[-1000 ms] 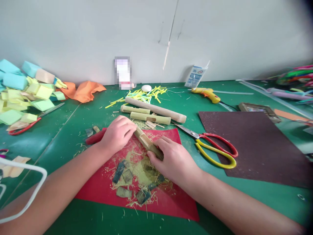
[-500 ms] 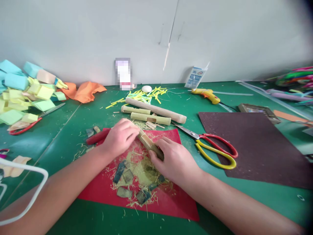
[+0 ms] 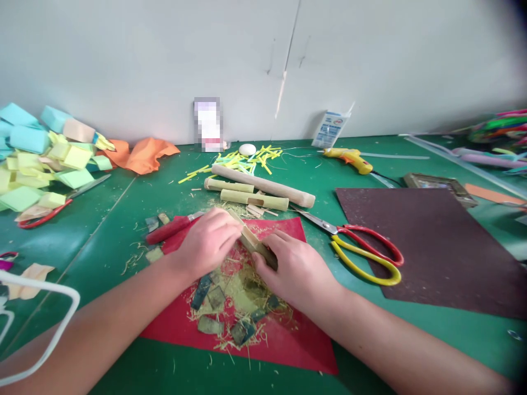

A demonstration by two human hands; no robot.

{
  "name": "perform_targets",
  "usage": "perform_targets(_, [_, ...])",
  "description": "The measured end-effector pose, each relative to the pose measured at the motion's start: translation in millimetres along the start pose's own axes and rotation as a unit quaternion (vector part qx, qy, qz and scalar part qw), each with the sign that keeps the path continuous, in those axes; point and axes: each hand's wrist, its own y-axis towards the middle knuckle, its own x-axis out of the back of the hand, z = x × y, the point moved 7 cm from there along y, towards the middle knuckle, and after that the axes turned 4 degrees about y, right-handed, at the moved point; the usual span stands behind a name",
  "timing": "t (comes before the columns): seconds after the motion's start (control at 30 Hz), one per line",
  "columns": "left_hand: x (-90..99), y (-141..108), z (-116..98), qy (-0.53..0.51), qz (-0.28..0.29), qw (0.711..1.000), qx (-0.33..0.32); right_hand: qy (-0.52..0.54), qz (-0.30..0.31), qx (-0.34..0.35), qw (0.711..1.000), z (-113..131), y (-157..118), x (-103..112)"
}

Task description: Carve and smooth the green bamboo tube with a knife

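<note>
A short bamboo tube with an opening cut in its side lies slantwise between my hands, above a red sheet. My right hand is wrapped round its near end. My left hand is closed, with its fingertips against the tube's far part; the fingers hide whether anything small sits between them. Just left of that hand rests a red-handled tool, its metal part partly covered. Fine shavings and several dark flat pieces are scattered on the sheet.
Beyond my hands lie a long stick and two cut bamboo tubes. Scissors overlap a dark board at right. Farther back are a yellow glue gun and yellow strips. Folded papers are heaped left.
My left hand has slid a little toward me and to the right along the tube, uncovering more of the red-handled tool. My right hand keeps its grip almost in place.
</note>
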Motion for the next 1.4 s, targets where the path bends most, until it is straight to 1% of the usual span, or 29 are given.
perform_targets(0.07, [-1.0,0.5,-0.9,0.000,0.001,1.000,-0.005,-0.008,0.001,-0.002,1.000,-0.6,-0.3,0.4])
perform_targets(0.17, [3.2,1.7,6.7,0.017,-0.038,0.999,0.026,-0.022,0.004,-0.005,1.000,-0.9,-1.0,0.4])
perform_targets(0.2, [3.0,1.9,7.2,0.020,-0.039,0.999,0.028,-0.027,0.006,-0.003,1.000,-0.5,-1.3,0.0])
perform_targets(0.33, [-2.8,1.9,-1.1,0.000,0.003,1.000,-0.004,-0.034,0.010,-0.003,0.999,0.6,-2.3,-1.8])
perform_targets(0.4, [-1.7,1.7,1.1,-0.001,-0.004,1.000,0.003,-0.025,0.000,-0.005,1.000,0.4,-2.5,-0.9])
perform_targets(0.47, [-0.2,1.9,8.1,0.006,-0.016,1.000,0.021,-0.014,-0.011,-0.004,1.000,0.1,-2.3,0.4])
perform_targets(0.57, [1.0,2.5,14.6,0.015,-0.027,0.999,0.038,-0.004,-0.008,0.000,1.000,-0.5,-1.5,-0.2])
perform_targets(0.67, [-0.3,3.3,8.2,0.012,-0.019,0.999,0.023,-0.003,-0.002,0.004,1.000,-0.6,-0.8,-1.1])
perform_targets(0.77, [-5.3,4.2,-0.3,-0.003,0.014,1.000,-0.009,-0.001,-0.002,0.010,1.000,0.5,-0.4,-1.2])
perform_targets(0.8, [-5.2,4.6,0.2,-0.001,0.013,1.000,-0.009,-0.002,-0.002,0.011,1.000,0.9,-0.3,-1.0])
perform_targets(0.9, [-1.3,5.3,6.7,0.023,-0.019,0.999,0.014,-0.011,-0.006,0.009,1.000,1.2,-0.1,-0.1])
perform_targets(0.93, [-1.2,5.3,7.4,0.026,-0.020,0.999,0.014,-0.014,-0.005,0.009,1.000,1.5,-0.1,0.1])
perform_targets(1.03, [-4.8,4.4,4.1,0.008,0.008,1.000,-0.008,-0.015,-0.001,0.013,1.000,3.0,-0.4,0.3])
perform_targets(1.07, [-4.4,4.2,4.0,0.006,0.006,1.000,-0.007,-0.014,0.001,0.014,1.000,3.4,-0.5,0.4])
perform_targets(1.17, [0.4,4.2,6.3,0.025,-0.026,0.999,0.014,-0.012,0.000,0.008,1.000,3.4,-0.6,1.3])
perform_targets(1.2, [-0.1,4.4,5.9,0.028,-0.023,0.999,0.014,-0.013,0.001,0.007,1.000,3.3,-0.6,1.4])
perform_targets(1.3, [-5.9,4.8,0.4,0.011,0.016,1.000,-0.008,-0.017,0.006,0.010,1.000,3.7,-0.7,1.0])
perform_targets(1.33, [-5.7,4.9,-0.2,0.009,0.014,1.000,-0.007,-0.017,0.006,0.010,1.000,3.7,-0.7,1.0])
perform_targets(1.4, [-2.1,4.9,1.4,0.018,-0.011,1.000,0.009,-0.014,0.003,0.009,1.000,3.2,-0.8,1.3])
